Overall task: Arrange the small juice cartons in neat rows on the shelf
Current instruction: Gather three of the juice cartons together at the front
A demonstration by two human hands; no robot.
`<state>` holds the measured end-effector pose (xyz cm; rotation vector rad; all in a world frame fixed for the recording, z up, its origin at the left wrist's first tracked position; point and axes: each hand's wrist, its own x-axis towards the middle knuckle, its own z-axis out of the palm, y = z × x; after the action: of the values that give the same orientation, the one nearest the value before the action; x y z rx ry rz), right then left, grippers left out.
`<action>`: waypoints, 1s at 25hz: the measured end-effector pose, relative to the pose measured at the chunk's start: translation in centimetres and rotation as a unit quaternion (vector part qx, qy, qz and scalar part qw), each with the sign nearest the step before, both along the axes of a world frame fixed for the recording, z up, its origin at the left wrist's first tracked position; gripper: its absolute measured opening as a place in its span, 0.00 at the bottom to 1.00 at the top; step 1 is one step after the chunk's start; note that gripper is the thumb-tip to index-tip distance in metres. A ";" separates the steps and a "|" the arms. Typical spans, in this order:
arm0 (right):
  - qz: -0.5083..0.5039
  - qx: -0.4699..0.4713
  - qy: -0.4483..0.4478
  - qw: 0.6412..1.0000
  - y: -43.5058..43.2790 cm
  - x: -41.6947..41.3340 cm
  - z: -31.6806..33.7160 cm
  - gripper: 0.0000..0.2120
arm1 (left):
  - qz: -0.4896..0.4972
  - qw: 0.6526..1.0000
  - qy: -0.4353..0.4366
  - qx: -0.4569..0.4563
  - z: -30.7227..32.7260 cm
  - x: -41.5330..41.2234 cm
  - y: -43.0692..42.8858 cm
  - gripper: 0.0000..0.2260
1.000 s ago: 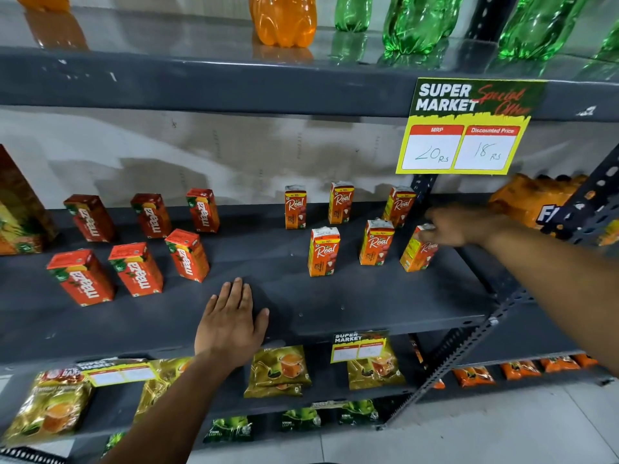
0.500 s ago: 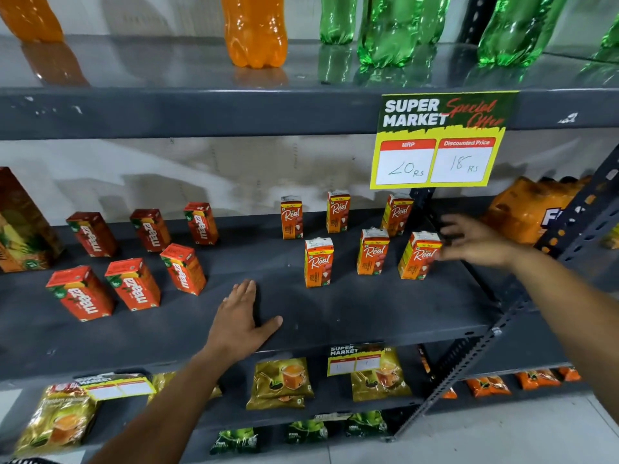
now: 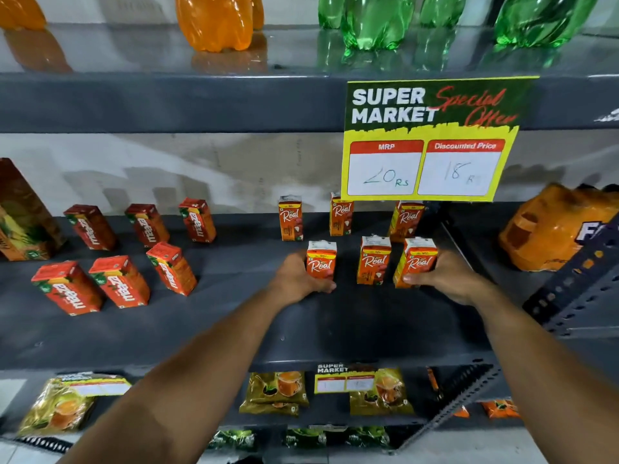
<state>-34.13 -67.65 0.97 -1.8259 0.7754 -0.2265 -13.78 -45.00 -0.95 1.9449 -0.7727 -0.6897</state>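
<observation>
Small orange Real juice cartons stand in two rows of three on the dark grey shelf [image 3: 368, 333]. My left hand [image 3: 296, 277] wraps the front left Real carton [image 3: 321, 261] from its left side. My right hand [image 3: 445, 276] grips the front right Real carton [image 3: 417, 261] at its base. The front middle Real carton [image 3: 373, 261] stands untouched between them. Behind stand three more Real cartons [image 3: 341, 214]. To the left, several red Maaza cartons [image 3: 119, 281] stand tilted in two rows.
A yellow price sign [image 3: 428, 142] hangs from the upper shelf, over the back cartons. Orange and green bottles [image 3: 214, 21] stand above. An orange shrink-wrapped pack [image 3: 549, 229] sits right, beside a perforated metal upright [image 3: 569, 283]. A big carton [image 3: 23, 216] stands far left. Tea packets [image 3: 276, 390] lie below.
My left hand left the shelf's front and took hold of the front left Real carton. My right hand came round to grip the front right carton. The camera moved closer.
</observation>
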 end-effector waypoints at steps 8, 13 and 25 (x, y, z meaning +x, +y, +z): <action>0.069 -0.033 0.005 0.997 1.0 3.1 -1.6 0.31 | -0.115 0.981 0.058 -0.148 -2.1 -0.6 -4.4 0.28; 0.087 -0.040 0.008 0.995 0.7 3.6 -2.1 0.29 | -0.095 0.982 0.068 -0.151 -2.8 -0.1 -4.7 0.26; 0.091 -0.113 0.020 0.989 6.9 -2.8 -2.7 0.30 | -0.035 0.992 0.048 -0.107 -2.2 -7.2 1.2 0.26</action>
<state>-36.88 -60.71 -1.72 -2.1076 0.6254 -0.1643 -20.99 -43.79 -3.17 1.6855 -0.8235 -0.7058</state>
